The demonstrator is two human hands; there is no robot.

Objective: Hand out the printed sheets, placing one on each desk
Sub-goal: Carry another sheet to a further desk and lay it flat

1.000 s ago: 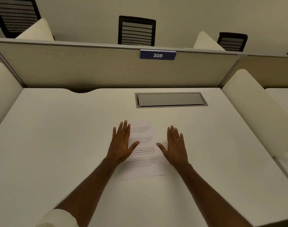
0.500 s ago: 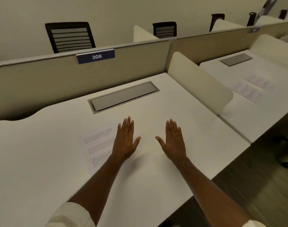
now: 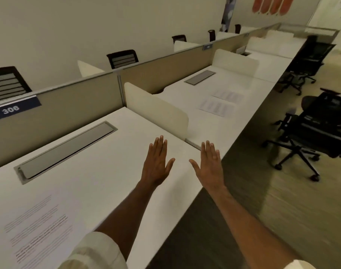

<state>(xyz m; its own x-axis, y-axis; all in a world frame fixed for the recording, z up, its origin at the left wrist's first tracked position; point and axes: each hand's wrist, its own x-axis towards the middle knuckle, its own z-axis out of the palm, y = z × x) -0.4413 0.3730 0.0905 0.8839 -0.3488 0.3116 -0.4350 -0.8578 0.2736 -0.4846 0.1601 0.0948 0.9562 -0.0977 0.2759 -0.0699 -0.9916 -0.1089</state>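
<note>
A printed sheet point(image 3: 37, 230) lies flat on the white desk point(image 3: 99, 171) marked 306, at the lower left. My left hand point(image 3: 157, 164) hovers palm down over the desk's right part, fingers spread, holding nothing. My right hand point(image 3: 209, 166) is stretched out flat beside it, over the desk's front right corner, also empty. Two more printed sheets point(image 3: 217, 107) point(image 3: 229, 96) lie side by side on the neighbouring desk point(image 3: 214, 129) to the right, beyond both hands.
A low cream divider point(image 3: 156, 107) separates the two desks. A grey cable flap point(image 3: 66, 150) is set into desk 306. A tan partition point(image 3: 72, 105) runs along the back. Black office chairs point(image 3: 317, 129) stand in the aisle at right.
My view has swung to the right. Both hands left the sheet on desk 306 and moved right, staying flat and empty. The neighbouring desk with its sheets has come into view.
</note>
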